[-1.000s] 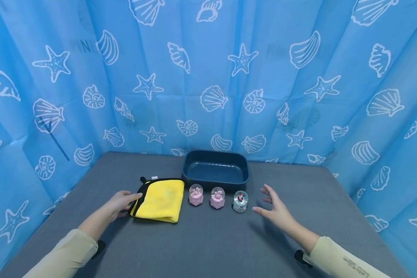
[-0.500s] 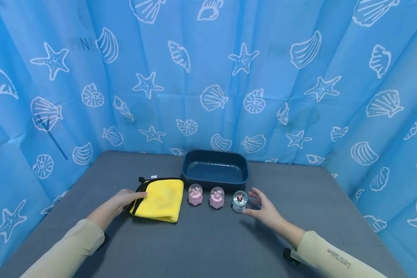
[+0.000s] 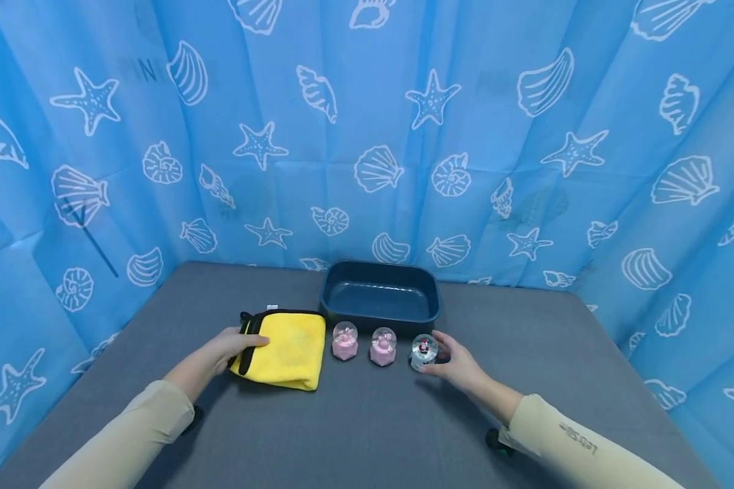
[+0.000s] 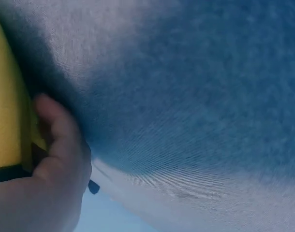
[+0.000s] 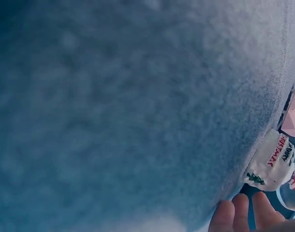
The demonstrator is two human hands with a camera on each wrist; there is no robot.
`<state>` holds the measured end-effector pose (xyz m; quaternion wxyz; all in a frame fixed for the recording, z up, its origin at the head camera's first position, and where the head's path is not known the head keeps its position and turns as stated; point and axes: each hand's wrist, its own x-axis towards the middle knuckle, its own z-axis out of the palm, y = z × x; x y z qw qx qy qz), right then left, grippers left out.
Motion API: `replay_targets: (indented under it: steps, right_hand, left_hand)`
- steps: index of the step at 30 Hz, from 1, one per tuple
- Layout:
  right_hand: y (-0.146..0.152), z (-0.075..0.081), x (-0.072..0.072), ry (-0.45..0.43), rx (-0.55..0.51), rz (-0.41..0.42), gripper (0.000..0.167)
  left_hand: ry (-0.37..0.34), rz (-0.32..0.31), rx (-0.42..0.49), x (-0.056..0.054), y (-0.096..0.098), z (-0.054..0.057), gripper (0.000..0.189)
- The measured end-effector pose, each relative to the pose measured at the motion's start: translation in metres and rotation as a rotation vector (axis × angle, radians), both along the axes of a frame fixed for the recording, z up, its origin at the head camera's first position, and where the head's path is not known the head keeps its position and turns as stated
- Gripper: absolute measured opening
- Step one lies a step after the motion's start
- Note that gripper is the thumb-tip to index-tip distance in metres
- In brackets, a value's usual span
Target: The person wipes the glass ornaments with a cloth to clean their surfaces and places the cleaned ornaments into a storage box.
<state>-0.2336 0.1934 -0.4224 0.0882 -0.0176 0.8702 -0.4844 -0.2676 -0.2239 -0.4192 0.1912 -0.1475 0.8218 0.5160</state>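
Note:
In the head view my left hand pinches the left edge of a folded yellow cloth with black trim, thumb on top. The left wrist view shows the left fingers curled at the cloth's edge. My right hand holds a small snow globe with a Santa inside, thumb at its front and a finger behind. Red and green lettering marks the globe's white base; the other right fingertips lie close beside it. The globe stands upright on the table.
Two pink snow globes stand in a row left of the Santa one. Behind them sits a dark blue rectangular tray. Grey fabric covers the table. A blue shell-patterned curtain hangs at the back and sides.
My right hand has moved left and its fingers have come round the Santa snow globe. My left hand has slid slightly right, its thumb further onto the cloth.

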Motion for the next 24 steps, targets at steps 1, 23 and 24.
replay_targets:
  steps: [1, 23, 24]
  right_hand:
    - [0.0, 0.0, 0.0, -0.003, 0.005, -0.001, 0.084]
    - [-0.009, -0.01, -0.008, -0.014, -0.006, -0.095, 0.055]
    - [-0.008, -0.01, -0.008, -0.014, -0.006, -0.094, 0.054]
  left_hand:
    - [0.002, 0.004, 0.004, 0.0, 0.001, 0.001, 0.076]
    - [0.115, -0.001, 0.369, 0.022, 0.007, 0.013, 0.044]
    - [0.126, 0.0, 0.38, 0.024, 0.007, 0.013, 0.043]
